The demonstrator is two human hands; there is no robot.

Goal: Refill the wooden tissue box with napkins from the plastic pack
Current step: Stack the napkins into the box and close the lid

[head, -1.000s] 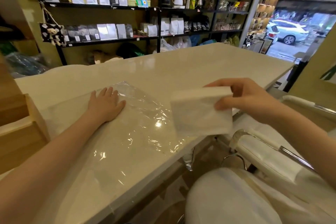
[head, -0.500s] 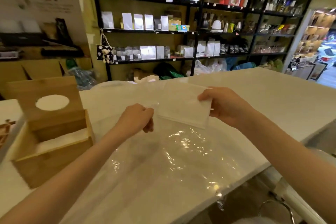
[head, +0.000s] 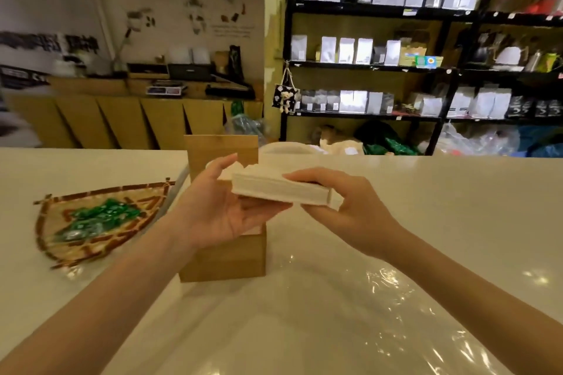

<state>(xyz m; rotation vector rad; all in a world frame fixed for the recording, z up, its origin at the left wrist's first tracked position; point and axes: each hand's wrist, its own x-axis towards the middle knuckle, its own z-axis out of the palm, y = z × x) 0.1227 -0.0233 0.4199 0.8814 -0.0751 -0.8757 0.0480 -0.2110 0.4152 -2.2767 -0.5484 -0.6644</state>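
Note:
A thick stack of white napkins is held flat in the air between both hands, just above the wooden tissue box. My left hand cups the stack from below and at its left end. My right hand pinches its right end, fingers on top and thumb beneath. The box stands on the white counter with its lid raised upright behind it; the inside is mostly hidden by my hands. The clear plastic pack lies flattened on the counter in front of the box, toward me.
A woven bamboo tray with green-wrapped items lies on the counter left of the box. Black shelves of white pouches stand behind the counter at right, a wooden sideboard at back left.
The view has swung left, bringing the box to the centre. The napkin stack moved from above the plastic to over the box, and my left hand shifted from pinching it to cupping it from below.

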